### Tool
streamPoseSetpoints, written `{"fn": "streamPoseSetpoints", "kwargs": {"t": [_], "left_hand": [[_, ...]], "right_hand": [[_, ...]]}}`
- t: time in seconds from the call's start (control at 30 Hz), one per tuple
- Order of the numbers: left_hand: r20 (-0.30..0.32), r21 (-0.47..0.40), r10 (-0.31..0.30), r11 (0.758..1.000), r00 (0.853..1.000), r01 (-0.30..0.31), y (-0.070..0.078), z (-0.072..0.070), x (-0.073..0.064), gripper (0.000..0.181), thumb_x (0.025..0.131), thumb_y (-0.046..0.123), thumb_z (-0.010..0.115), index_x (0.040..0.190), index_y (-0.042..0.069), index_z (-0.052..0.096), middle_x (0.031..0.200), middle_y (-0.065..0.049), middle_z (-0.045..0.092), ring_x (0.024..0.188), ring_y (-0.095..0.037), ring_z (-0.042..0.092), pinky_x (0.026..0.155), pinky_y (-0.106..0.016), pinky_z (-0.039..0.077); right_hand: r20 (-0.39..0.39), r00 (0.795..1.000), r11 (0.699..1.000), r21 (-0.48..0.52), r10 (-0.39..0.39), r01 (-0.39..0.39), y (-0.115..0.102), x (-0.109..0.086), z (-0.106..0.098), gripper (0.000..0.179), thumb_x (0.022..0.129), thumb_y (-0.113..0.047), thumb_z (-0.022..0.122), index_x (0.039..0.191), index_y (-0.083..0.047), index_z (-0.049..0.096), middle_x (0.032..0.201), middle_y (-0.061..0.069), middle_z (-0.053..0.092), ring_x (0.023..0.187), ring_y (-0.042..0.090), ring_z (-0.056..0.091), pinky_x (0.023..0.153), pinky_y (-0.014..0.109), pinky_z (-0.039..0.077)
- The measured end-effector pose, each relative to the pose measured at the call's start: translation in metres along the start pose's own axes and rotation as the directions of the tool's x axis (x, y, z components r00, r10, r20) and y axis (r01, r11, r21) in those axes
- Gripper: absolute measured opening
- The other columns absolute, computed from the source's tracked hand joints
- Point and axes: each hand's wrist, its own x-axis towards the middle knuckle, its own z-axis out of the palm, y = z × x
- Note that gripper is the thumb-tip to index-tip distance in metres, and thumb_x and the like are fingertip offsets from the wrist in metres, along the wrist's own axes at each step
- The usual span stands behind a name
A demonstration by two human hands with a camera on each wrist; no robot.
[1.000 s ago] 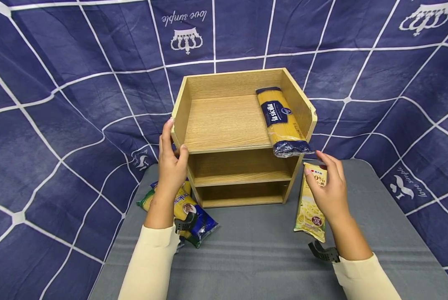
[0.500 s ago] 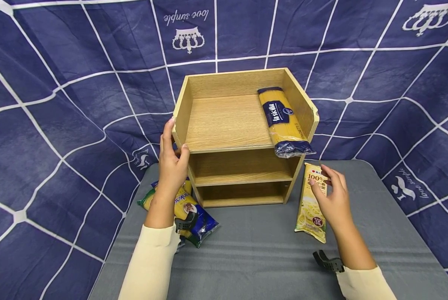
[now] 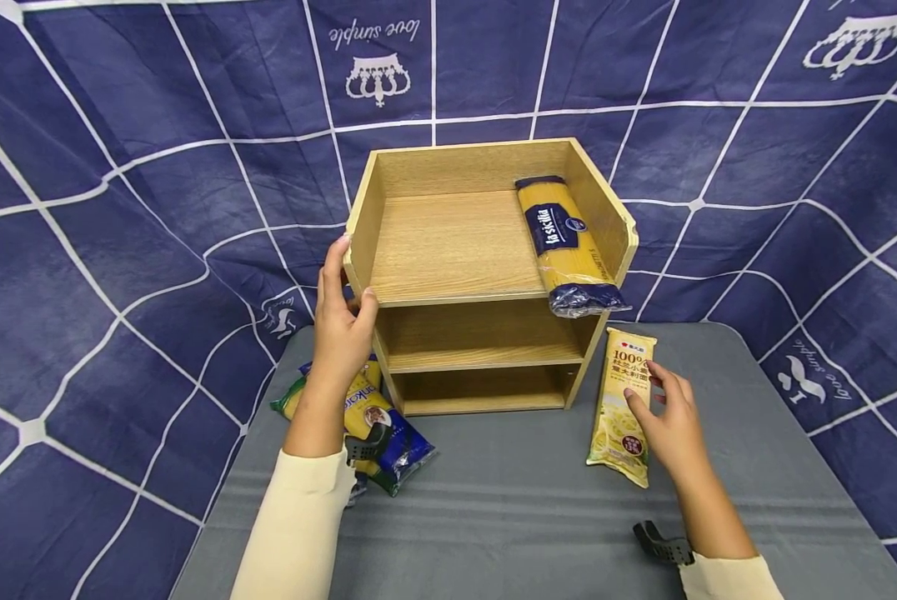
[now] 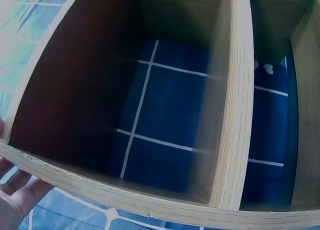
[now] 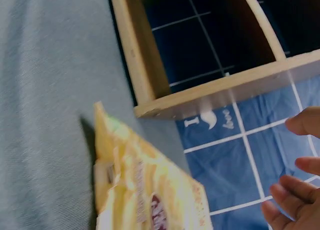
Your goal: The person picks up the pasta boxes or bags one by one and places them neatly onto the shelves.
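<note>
My left hand [image 3: 338,333] rests against the left side of a wooden shelf unit [image 3: 456,294], fingers extended along the outer panel and thumb by its front edge. In the left wrist view, its fingers [image 4: 20,187] show outside that panel. A yellow pack of noodles [image 3: 619,404] lies on the grey cloth right of the unit. Over its right edge hovers my right hand [image 3: 669,421], thumb and fingers apart, nothing between them. On the top shelf, a blue-and-yellow spaghetti pack [image 3: 561,242] lies along the right wall, its end overhanging the front.
Several pasta packs [image 3: 388,429] lie in a heap left of the unit, partly hidden by my left forearm. Blue cloth [image 3: 156,250] with white lines hangs behind and at both sides. Grey cloth [image 3: 508,500] covers the surface in front.
My right hand has moved down from beside the spaghetti pack's overhanging end to the yellow noodle pack. My left hand has stayed at the shelf unit's side.
</note>
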Motion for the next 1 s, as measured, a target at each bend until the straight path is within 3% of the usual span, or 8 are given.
{"fn": "streamPoseSetpoints", "kwargs": {"t": [0.07, 0.13, 0.7, 1.0], "left_hand": [[0.004, -0.005, -0.002, 1.000, 1.000, 0.002, 0.000, 0.000, 0.000, 0.071, 0.098, 0.001, 0.051, 0.157, 0.035, 0.030, 0.160, 0.003, 0.031, 0.137, -0.022, 0.043, 0.094, -0.054, 0.053], [0.003, -0.007, -0.002, 1.000, 1.000, 0.002, 0.000, 0.000, 0.000, 0.071, 0.098, 0.001, 0.051, 0.157, 0.036, 0.030, 0.159, 0.003, 0.031, 0.137, -0.022, 0.044, 0.094, -0.054, 0.053], [-0.009, 0.013, -0.037, 0.999, 0.999, 0.037, 0.002, 0.003, -0.002, 0.070, 0.100, 0.005, 0.050, 0.157, 0.038, 0.028, 0.157, -0.002, 0.033, 0.137, -0.024, 0.043, 0.098, -0.059, 0.050], [-0.013, 0.017, -0.031, 0.999, 0.999, 0.031, 0.003, 0.004, -0.002, 0.070, 0.100, 0.003, 0.051, 0.158, 0.034, 0.027, 0.157, -0.004, 0.033, 0.138, -0.027, 0.042, 0.097, -0.061, 0.050]], "right_hand": [[0.026, 1.000, 1.000, -0.006, 0.014, -0.014, 0.005, -0.002, 0.000, 0.063, 0.098, -0.019, 0.065, 0.151, 0.002, 0.040, 0.141, 0.030, 0.043, 0.127, 0.045, 0.047, 0.100, 0.056, 0.043], [0.050, 0.998, 0.999, -0.023, 0.026, -0.025, 0.010, -0.005, 0.000, 0.064, 0.098, -0.020, 0.064, 0.151, 0.004, 0.038, 0.140, 0.032, 0.042, 0.128, 0.046, 0.047, 0.101, 0.061, 0.043], [0.186, 0.963, 0.981, -0.064, 0.194, -0.185, 0.046, -0.012, 0.012, 0.071, 0.100, -0.031, 0.059, 0.154, 0.007, 0.031, 0.139, 0.035, 0.040, 0.126, 0.049, 0.047, 0.101, 0.061, 0.044], [0.225, 0.916, 0.943, -0.105, 0.331, -0.315, 0.053, -0.017, 0.018, 0.075, 0.100, -0.031, 0.060, 0.154, 0.009, 0.027, 0.143, 0.035, 0.036, 0.133, 0.048, 0.041, 0.109, 0.060, 0.035]]}}
